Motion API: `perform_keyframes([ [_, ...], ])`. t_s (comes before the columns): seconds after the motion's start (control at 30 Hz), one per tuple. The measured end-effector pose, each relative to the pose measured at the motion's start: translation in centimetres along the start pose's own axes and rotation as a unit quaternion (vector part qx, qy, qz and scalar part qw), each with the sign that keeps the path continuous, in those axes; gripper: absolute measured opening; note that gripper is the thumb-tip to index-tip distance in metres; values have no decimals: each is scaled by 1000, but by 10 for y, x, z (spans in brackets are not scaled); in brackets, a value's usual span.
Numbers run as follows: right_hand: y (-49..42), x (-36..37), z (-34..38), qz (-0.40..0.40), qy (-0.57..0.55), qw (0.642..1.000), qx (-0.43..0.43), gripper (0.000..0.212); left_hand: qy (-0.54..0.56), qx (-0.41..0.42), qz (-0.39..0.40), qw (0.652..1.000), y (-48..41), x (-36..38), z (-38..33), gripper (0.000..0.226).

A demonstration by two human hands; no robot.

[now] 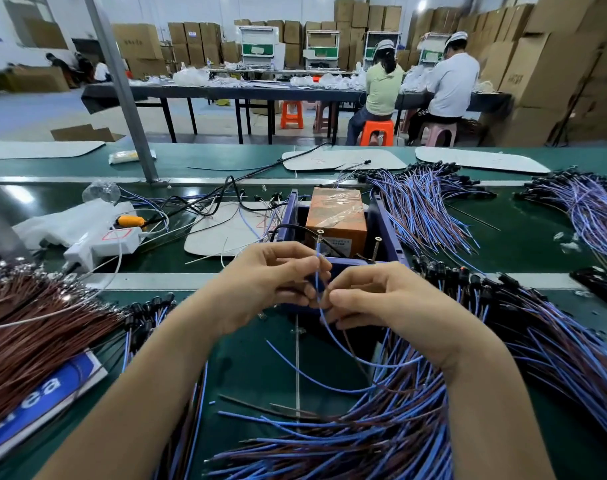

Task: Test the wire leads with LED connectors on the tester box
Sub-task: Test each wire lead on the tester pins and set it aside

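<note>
As right hand [381, 299] pinches wire [364, 362], box [386, 230] part-hidden

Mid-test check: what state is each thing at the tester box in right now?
Blue lead: held upright, tail curving down.
Left-hand grip: pinching the lead.
Right-hand grip: pinching it too.
Tester box: top open, orange block inside.
Screws: upright at box's near edge.
Right lead pile: loose, fanned out.
</note>
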State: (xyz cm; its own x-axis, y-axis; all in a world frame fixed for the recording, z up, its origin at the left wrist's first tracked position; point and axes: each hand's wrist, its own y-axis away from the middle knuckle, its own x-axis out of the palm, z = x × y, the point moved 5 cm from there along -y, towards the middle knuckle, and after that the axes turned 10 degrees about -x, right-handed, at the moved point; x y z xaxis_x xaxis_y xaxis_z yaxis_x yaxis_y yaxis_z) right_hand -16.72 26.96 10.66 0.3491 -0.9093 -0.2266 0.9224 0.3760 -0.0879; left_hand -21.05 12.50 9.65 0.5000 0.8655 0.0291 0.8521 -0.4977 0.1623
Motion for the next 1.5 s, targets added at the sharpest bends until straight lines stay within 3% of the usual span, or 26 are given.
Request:
perform_keyframes([
  [0.1, 6, 15, 5, 117, 7, 993, -1, 18, -83, 6, -30, 996, 6, -25, -6, 17],
  [0.17, 9, 21, 5, 162, 28, 986, 13, 19, -223, -17, -142, 964, 6, -56, -3, 10],
  [0.2, 10, 22, 5, 174, 40, 984, 18, 19, -345, -51, -208, 914, 6, -72, 2, 10],
  [0.23, 10, 22, 6, 180, 53, 982, 19, 21, -467, -106, -250, 841, 5, -86, 9, 14],
  [0.27, 10, 22, 7, 182, 66, 981, 18, 22, -548, -174, -260, 776, 6, -96, 19, 21],
  [0.3, 11, 22, 7, 184, 75, 980, 16, 23, -588, -238, -244, 733, 8, -102, 30, 27],
  [0.37, 11, 22, 9, 183, 86, 979, 13, 23, -599, -303, -207, 712, 7, -108, 46, 29],
  [0.5, 10, 21, 8, 176, 102, 979, 15, 18, -626, -296, -210, 690, 4, -108, 47, 18],
  [0.63, 10, 20, 6, 172, 104, 979, 23, 18, -620, -278, -189, 709, 1, -102, 47, 6],
  [0.83, 8, 19, 3, 171, 111, 979, 26, 22, -616, -290, -198, 705, 9, -110, 42, 25],
  [1.0, 6, 18, 0, 156, 116, 980, 31, 24, -582, -249, -195, 749, 11, -106, 34, 26],
  [1.07, 4, 18, -1, 141, 114, 983, 36, 24, -557, -196, -181, 787, 11, -97, 24, 28],
  [1.2, -2, 17, -2, 78, 91, 992, 42, 21, -416, -18, -131, 900, 24, -66, -15, 37],
  [1.3, -6, 25, -2, 63, 87, 994, 37, 17, -347, 47, -72, 934, 36, -48, -32, 40],
  [1.4, -9, 38, -2, 96, 108, 989, 33, 19, -392, -18, -87, 916, 29, -54, -19, 21],
  [1.5, -9, 46, -3, 118, 132, 984, 29, 20, -559, -162, -167, 796, 18, -82, 9, 25],
])
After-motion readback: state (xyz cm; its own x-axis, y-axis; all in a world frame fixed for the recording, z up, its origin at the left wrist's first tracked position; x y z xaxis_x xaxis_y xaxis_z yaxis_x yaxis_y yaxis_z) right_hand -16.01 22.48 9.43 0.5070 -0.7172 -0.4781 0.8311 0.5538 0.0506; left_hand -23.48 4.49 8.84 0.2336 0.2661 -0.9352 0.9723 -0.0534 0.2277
